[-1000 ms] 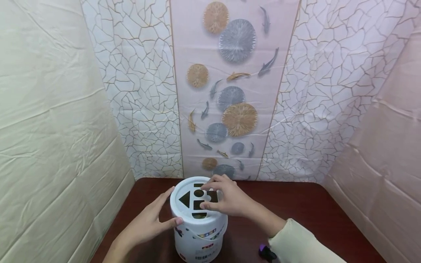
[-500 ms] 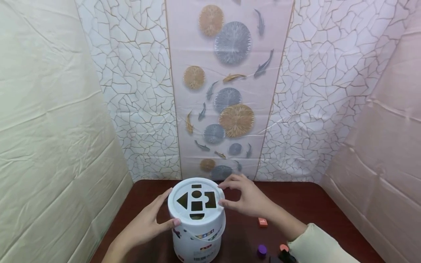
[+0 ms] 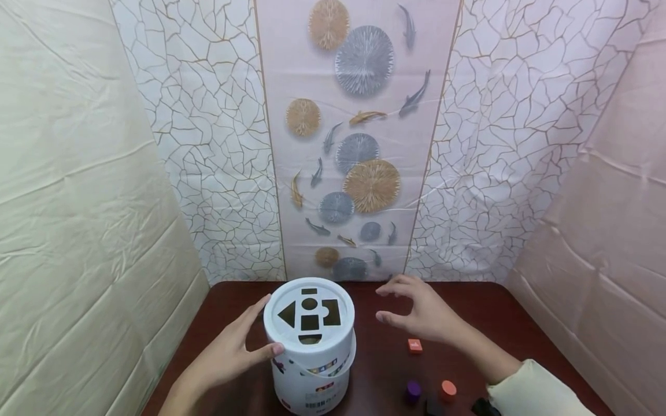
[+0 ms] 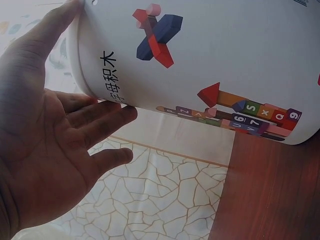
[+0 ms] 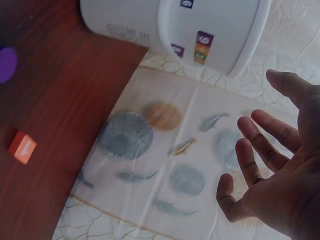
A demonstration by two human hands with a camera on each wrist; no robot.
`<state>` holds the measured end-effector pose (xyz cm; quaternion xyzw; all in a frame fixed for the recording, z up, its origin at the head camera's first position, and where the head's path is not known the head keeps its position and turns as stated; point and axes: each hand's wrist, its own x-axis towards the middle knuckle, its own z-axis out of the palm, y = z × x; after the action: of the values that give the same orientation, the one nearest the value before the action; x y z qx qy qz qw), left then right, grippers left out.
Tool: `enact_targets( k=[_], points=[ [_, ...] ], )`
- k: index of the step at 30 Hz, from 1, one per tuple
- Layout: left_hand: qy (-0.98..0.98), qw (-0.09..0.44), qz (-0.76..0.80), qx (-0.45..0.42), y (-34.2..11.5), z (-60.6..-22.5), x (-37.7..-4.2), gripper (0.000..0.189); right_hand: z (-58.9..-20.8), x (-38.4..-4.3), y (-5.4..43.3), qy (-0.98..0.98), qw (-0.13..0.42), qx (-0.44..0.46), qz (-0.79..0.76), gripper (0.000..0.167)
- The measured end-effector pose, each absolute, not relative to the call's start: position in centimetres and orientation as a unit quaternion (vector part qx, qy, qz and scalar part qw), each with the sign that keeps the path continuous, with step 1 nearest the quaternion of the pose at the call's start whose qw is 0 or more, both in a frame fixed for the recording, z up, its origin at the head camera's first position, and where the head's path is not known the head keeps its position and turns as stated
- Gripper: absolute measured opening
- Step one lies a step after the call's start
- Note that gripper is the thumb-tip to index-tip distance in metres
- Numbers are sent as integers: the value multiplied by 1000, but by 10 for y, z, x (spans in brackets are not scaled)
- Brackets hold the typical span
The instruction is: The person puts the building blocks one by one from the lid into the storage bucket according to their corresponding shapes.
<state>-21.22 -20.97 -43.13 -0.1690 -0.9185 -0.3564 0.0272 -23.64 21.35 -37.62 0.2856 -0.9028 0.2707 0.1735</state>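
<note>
A white bucket (image 3: 312, 384) with a printed wall stands upright on the table, its white lid (image 3: 283, 334) cut with shaped holes, among them a triangle, a circle and a square. Against the bucket's left side rests my left hand (image 3: 234, 349), thumb at the front of the rim and fingers farther back. In the left wrist view those fingers lie fairly straight along the printed wall. My right hand (image 3: 429, 312) hovers to the right of the bucket, apart from it. Its fingers are spread and loosely bent, with nothing between them, as the right wrist view confirms.
Right of the bucket lie a red-orange block (image 3: 414, 346), a purple round block (image 3: 413, 390), an orange round block (image 3: 448, 390) and black pieces (image 3: 485, 407) by the sleeve. The dark red table (image 3: 478, 323) meets a patterned cloth (image 3: 229, 173) behind.
My right hand has moved right, from above the lid past its rim into the air beside the bucket. Blocks at the right have come into view. The left hand stays at the bucket.
</note>
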Motion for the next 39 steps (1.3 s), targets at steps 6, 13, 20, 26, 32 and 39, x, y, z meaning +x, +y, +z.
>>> enact_targets(
  k=[6, 13, 20, 26, 32, 39],
  points=[
    [-918, 27, -358, -169, -210, -432, -212, 112, -388, -230, 233, -918, 161, 255, 258, 35],
    [-917, 41, -354, -178, -211, -434, -213, 111, -400, -224, 247, -937, 153, 223, 221, 33],
    [-918, 34, -357, -172, -211, -435, -213, 112, -414, -219, 262, -948, 138, 203, 205, 33],
    [-917, 34, -359, -168, -211, -435, -213, 112, -434, -216, 277, -958, 118, 183, 189, 32],
    [-917, 42, -356, -176, -211, -436, -213, 111, -456, -212, 296, -964, 95, 166, 185, 30],
    [-916, 39, -359, -175, -211, -438, -214, 113, -484, -202, 313, -973, 59, 136, 178, 33]
  ],
)
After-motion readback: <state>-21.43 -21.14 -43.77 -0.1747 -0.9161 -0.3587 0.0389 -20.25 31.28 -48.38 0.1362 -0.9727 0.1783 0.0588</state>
